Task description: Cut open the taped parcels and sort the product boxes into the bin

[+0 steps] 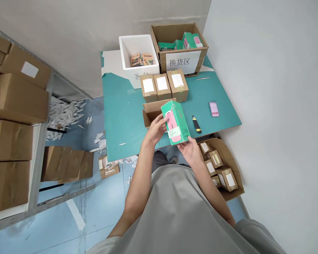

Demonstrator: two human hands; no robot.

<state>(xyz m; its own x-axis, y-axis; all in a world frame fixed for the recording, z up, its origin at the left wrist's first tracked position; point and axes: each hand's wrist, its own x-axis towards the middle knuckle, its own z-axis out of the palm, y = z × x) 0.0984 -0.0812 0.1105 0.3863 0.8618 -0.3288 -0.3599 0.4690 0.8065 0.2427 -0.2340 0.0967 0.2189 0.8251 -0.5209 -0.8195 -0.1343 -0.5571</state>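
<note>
A green product box (pixel 175 122) is held over the bench's (pixel 122 116) near edge, printed face up as if for reading. The left hand (pixel 157 129) grasps its 9 o'clock side, the right hand (pixel 190 150) its 5 o'clock corner.

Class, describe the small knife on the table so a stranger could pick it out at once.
Find the teal table in the corner of the room. Just right of the green box the person holds lies the knife, near the table's front edge. It is the only slim black-and-yellow thing there; the pink packet beyond it is wider.
</note>
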